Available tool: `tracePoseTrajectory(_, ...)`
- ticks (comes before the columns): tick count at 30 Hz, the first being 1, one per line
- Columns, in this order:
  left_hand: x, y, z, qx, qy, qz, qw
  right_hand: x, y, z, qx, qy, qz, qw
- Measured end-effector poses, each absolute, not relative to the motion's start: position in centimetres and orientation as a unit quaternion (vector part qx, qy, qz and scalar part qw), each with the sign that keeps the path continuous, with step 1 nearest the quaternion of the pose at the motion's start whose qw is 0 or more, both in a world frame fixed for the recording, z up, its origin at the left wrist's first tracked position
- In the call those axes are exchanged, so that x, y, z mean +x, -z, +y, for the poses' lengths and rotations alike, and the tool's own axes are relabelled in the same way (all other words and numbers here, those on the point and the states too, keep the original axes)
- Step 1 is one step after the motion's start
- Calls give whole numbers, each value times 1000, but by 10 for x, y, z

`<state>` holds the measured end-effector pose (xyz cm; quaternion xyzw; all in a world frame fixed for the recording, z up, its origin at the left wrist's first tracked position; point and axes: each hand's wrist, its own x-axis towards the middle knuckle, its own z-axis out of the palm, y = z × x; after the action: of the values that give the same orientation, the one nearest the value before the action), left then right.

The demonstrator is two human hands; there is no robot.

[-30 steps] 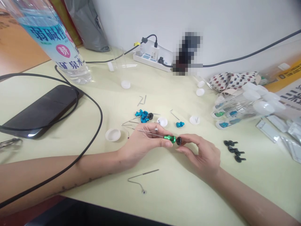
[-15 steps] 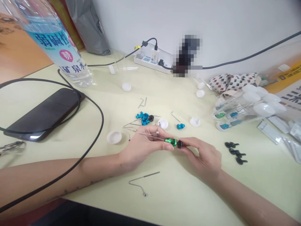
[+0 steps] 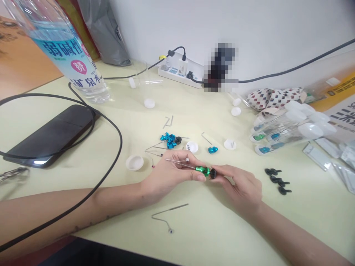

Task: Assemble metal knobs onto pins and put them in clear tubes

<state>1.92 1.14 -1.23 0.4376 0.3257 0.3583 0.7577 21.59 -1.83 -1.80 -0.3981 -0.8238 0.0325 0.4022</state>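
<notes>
My left hand (image 3: 169,176) pinches a small green metal fitting (image 3: 202,170) between thumb and fingers. Thin bent metal wires (image 3: 180,163) run from the fitting back across the palm. At the fitting's right end is a black thumbscrew (image 3: 213,173), its knob held by the fingertips of my right hand (image 3: 240,186). How deep its shaft sits in the fitting I cannot tell. Just beyond my left hand lie several blue metal fittings (image 3: 171,140) with a black knob (image 3: 178,140) among them. A bent wire rod (image 3: 166,213) rests on the table in front of me.
Several black thumbscrews (image 3: 277,181) lie at right, below clear tubes (image 3: 288,125) with white caps. White caps (image 3: 134,163) and hex keys (image 3: 168,121) are scattered about. A phone (image 3: 52,135), a black cable (image 3: 120,129) and a water bottle (image 3: 72,62) occupy the left; a power strip (image 3: 180,72) stands behind.
The green fitting and black thumbscrew have dipped slightly, and more of the knob's face shows. Both hands keep their grip in nearly the same place.
</notes>
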Motion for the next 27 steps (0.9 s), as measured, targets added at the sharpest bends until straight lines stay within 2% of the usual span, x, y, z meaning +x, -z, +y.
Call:
tracePoseTrajectory(13, 19, 13, 11, 446, -349, 337, 752, 216, 16, -17, -376, -52, -833, 403)
tracePoseTrajectory(20, 20, 15, 11, 427, -378, 361, 738, 216, 20, -19, -429, -44, -808, 401)
tracePoseTrajectory(27, 19, 15, 12, 438, -358, 342, 750, 215, 19, -18, -396, -38, -820, 412)
